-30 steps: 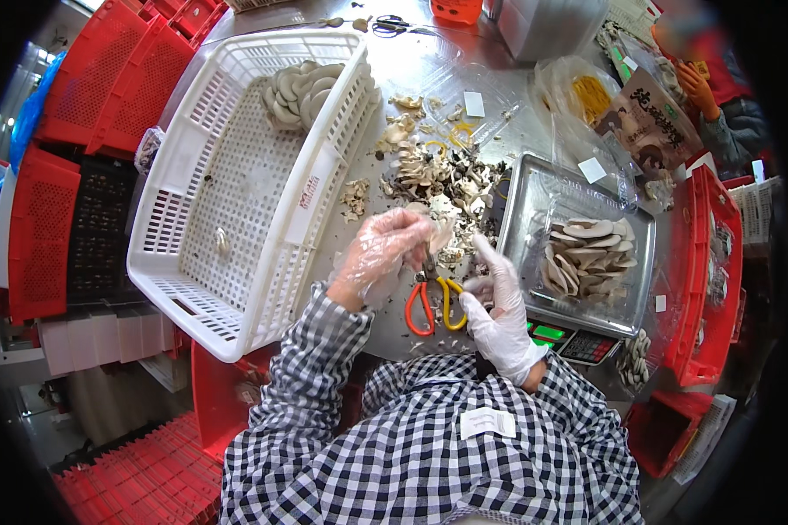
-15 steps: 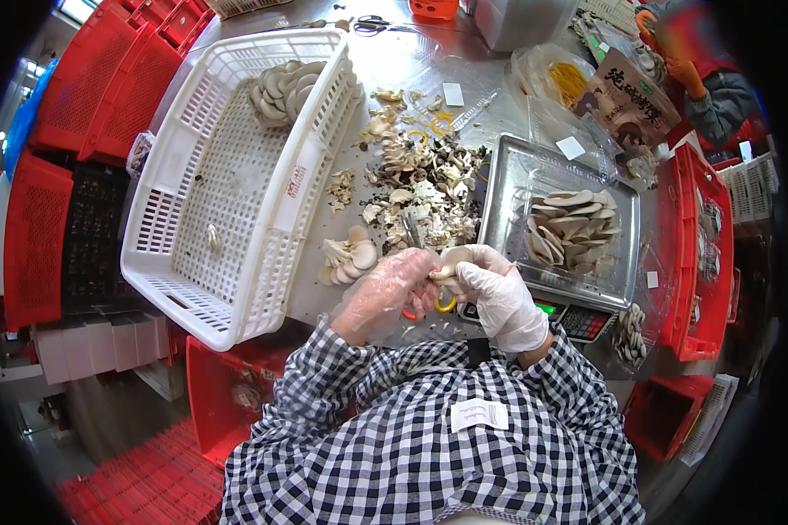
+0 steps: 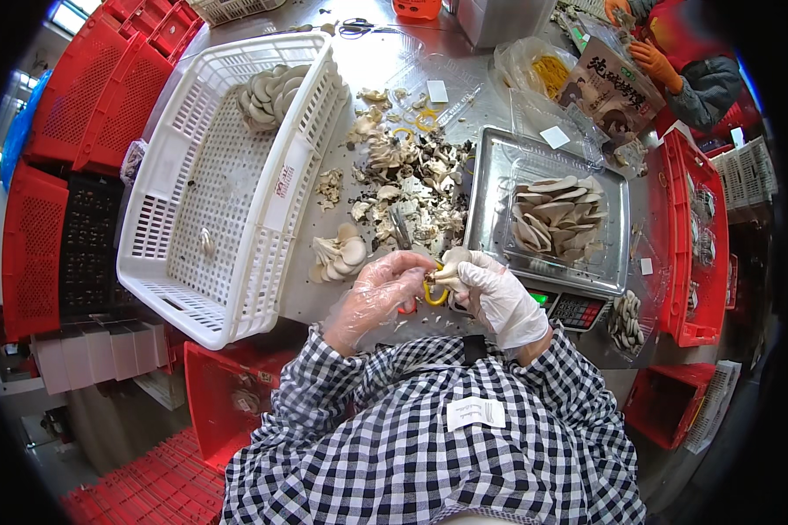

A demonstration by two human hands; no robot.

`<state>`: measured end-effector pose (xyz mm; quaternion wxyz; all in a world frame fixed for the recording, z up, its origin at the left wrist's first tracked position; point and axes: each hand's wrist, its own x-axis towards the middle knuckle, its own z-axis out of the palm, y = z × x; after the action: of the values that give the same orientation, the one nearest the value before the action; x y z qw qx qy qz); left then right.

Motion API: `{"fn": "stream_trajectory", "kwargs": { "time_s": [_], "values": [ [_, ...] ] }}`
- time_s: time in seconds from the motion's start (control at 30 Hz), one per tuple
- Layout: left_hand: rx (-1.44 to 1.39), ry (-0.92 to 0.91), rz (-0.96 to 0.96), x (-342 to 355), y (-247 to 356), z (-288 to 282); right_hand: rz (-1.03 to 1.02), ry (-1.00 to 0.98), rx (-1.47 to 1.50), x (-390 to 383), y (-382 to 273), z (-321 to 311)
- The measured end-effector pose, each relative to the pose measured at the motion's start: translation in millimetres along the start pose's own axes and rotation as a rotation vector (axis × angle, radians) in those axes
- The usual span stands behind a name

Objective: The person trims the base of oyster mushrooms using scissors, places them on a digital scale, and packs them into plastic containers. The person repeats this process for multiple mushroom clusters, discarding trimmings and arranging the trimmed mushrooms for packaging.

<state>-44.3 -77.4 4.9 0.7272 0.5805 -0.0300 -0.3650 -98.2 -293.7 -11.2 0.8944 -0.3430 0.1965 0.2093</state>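
In front of me, my right hand [image 3: 503,302], in a white glove, grips a pale oyster mushroom [image 3: 451,269]. My left hand [image 3: 378,293], in a loose clear plastic glove, pinches at the mushroom's stem end. Just beneath the hands lie scissors with yellow and red handles [image 3: 436,297], partly covered, their blades pointing into a heap of mushroom trimmings [image 3: 420,179]. Left of the heap rests a small oyster mushroom cluster [image 3: 340,252]. On the right, a clear tray of oyster mushrooms [image 3: 559,217] sits on a scale's metal pan [image 3: 490,175].
A white plastic crate [image 3: 267,188] on the left holds a mushroom cluster [image 3: 271,96] and one small piece. Red crates stand at both sides, one [image 3: 696,245] holding packs. At the back are a dark pair of scissors [image 3: 359,29] and a bag of yellow bands [image 3: 547,74]. A co-worker's orange-gloved hands [image 3: 657,63] show far right.
My left hand has drawn slightly to the left, away from the right hand, so more of the yellow scissor handle shows. The whole view has shifted a little. The mushroom stays in my right hand.
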Motion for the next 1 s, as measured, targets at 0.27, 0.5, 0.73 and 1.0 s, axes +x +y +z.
{"fn": "stream_trajectory", "kwargs": {
  "time_s": [0.27, 0.5, 0.73, 1.0],
  "values": [
    [0.082, -0.008, 0.018, 3.2, -11.2, 7.0, -0.062, 0.192, -0.185, -11.0, 1.4, 20.2],
    [0.594, 0.337, 0.390, 12.7, -25.4, 0.2, -0.090, 0.105, -0.080, -15.5, -8.0, 12.9],
    [0.907, 0.254, 0.631, 15.0, 3.9, 16.7, -0.126, 0.207, -0.110, -18.3, -8.6, 2.6],
    [0.450, -0.062, 0.104, 6.2, -14.6, 28.9, -0.125, 0.175, -0.240, -51.8, -22.1, 0.4]
  ]
}}
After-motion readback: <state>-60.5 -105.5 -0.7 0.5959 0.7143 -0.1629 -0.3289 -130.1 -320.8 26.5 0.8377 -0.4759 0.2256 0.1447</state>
